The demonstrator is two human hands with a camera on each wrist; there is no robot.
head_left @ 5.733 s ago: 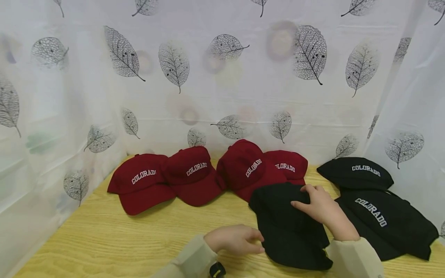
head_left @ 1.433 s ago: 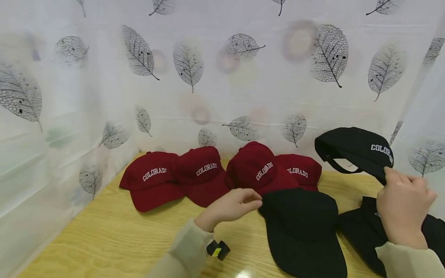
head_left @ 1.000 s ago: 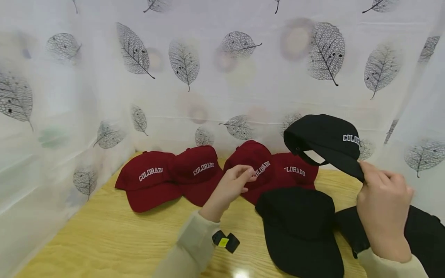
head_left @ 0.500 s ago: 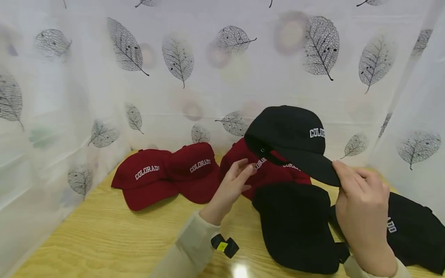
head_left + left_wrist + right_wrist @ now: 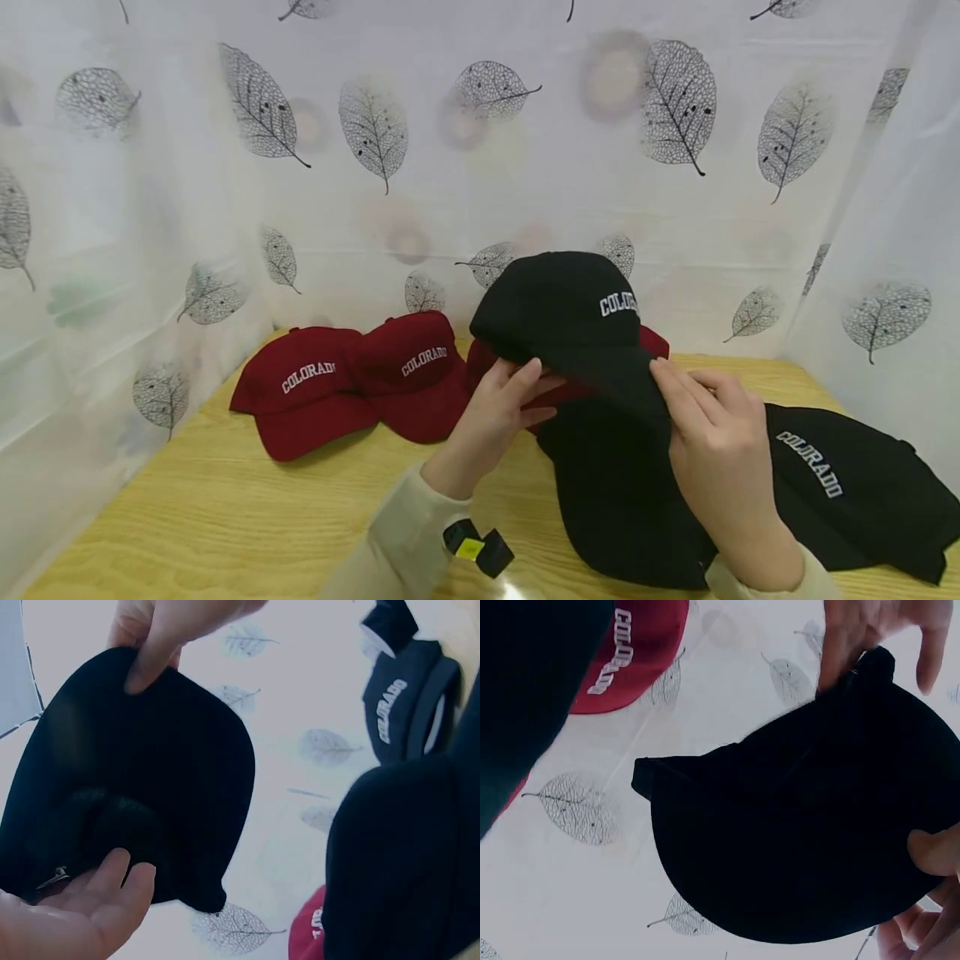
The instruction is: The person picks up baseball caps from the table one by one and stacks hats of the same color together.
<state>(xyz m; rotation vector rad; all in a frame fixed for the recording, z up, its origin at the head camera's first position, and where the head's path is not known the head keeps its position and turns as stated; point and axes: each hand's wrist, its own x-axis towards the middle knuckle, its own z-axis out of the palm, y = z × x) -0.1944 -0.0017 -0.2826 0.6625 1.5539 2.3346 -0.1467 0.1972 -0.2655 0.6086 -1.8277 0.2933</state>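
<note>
A black cap [image 5: 558, 304] with white COLORADO lettering is held up in the air, tilted, its brim toward the right hand. My right hand [image 5: 723, 458] pinches the brim edge, thumb on one face as the right wrist view shows. My left hand [image 5: 487, 417] is at the cap's rear opening, with fairly straight fingers touching its rim; part of them is hidden by the cap. In the left wrist view the left fingers [image 5: 112, 896] lie against the opening beside a small metal buckle [image 5: 52, 879]. Below the raised cap, another black cap [image 5: 622, 508] lies on the table.
Two red caps [image 5: 311, 392] [image 5: 416, 375] overlap at the left back of the wooden table [image 5: 247, 508]. More red [image 5: 654, 343] shows behind the held cap. At the right lies another black cap [image 5: 855, 483]. A leaf-print curtain [image 5: 495, 183] encloses the back and sides.
My right hand has lifted the black cap from the right-hand pile and carried it leftward over the other black cap. My left hand has risen to meet its rear rim.
</note>
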